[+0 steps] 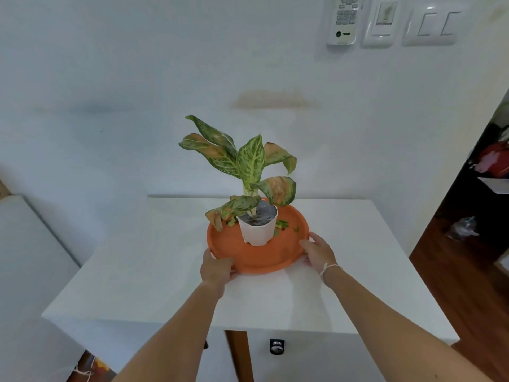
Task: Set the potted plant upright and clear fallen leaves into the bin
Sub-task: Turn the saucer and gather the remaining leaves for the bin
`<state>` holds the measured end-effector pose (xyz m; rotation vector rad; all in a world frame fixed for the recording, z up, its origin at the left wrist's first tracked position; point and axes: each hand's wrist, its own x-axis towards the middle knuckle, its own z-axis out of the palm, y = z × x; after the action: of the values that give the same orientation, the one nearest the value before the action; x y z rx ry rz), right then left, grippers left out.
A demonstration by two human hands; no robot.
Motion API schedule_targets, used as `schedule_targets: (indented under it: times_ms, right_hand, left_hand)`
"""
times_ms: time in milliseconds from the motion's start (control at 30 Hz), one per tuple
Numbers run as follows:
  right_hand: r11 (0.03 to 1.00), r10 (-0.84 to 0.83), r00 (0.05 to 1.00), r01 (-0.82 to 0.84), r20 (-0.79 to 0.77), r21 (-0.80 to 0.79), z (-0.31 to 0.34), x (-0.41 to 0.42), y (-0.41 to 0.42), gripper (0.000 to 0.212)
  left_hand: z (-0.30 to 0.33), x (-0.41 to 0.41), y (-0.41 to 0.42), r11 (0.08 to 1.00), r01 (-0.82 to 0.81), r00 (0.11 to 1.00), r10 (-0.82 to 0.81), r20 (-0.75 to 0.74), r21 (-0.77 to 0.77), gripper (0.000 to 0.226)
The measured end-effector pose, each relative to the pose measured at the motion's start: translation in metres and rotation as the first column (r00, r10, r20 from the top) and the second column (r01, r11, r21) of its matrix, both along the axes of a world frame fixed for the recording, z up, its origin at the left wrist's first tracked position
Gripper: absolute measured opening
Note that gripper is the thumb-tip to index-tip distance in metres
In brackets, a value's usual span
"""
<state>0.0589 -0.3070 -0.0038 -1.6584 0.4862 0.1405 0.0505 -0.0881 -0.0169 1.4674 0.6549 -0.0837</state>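
Observation:
A potted plant with mottled green and browning leaves (249, 161) stands upright in a white pot (259, 231). The pot rests on a round orange tray (234, 248) near the back of a white table (137, 271). Small green leaf bits (282, 225) lie on the tray right of the pot. My left hand (216, 267) grips the tray's near left rim. My right hand (316, 253) holds the tray's right rim, fingers spread along it. No bin is in view.
A white wall stands right behind the table, with a remote holder (344, 20) and switches (429, 26) high up. A dark doorway with clutter (490, 166) opens at the right over a wooden floor. Another white surface (27, 244) lies to the left.

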Motion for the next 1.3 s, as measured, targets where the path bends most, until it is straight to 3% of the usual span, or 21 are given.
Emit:
schedule_targets:
  times_ms: [200,333,367,667,933,1033,1200,1300]
  right_hand:
    - [0.990,-0.093,0.995,0.096,-0.032,0.102,-0.009,0.011,-0.001,0.057]
    - [0.987,-0.107,0.993,0.113,-0.058,0.113,-0.009,0.015,0.002,0.009]
    - [0.988,-0.115,0.991,0.121,-0.069,0.096,-0.011,0.016,0.002,0.007]
    - [0.985,-0.149,0.986,0.140,-0.080,-0.103,-0.013,0.013,0.013,0.012]
    - [0.944,-0.281,0.955,0.258,-0.092,-0.204,-0.009,0.012,0.032,0.026]
    - [0.951,-0.301,0.947,0.288,-0.112,-0.115,-0.010,0.011,0.042,0.027]
    - [0.901,-0.325,0.928,0.362,-0.181,0.238,-0.017,0.007,0.065,0.016]
    - [0.888,-0.299,0.936,0.345,-0.187,0.304,-0.018,0.003,0.069,0.013]
  left_hand:
    - [-0.002,0.017,0.027,1.000,0.009,0.999,-0.009,-0.031,-0.013,0.069]
    - [0.000,0.026,0.047,0.998,0.070,0.997,-0.070,-0.043,0.003,0.065]
    - [0.000,0.029,0.052,0.996,0.086,0.995,-0.085,-0.047,0.016,0.063]
    - [0.000,0.042,0.072,0.974,0.218,0.973,-0.212,-0.093,0.055,0.061]
    - [-0.002,0.038,0.063,0.990,0.136,0.990,-0.135,-0.029,0.021,0.056]
    - [-0.001,0.035,0.056,0.993,0.114,0.993,-0.114,-0.021,0.018,0.057]
    - [-0.005,0.028,0.042,0.998,0.064,0.998,-0.064,0.016,0.011,0.066]
    - [-0.007,0.026,0.040,0.997,0.052,0.998,-0.054,0.025,0.058,0.069]
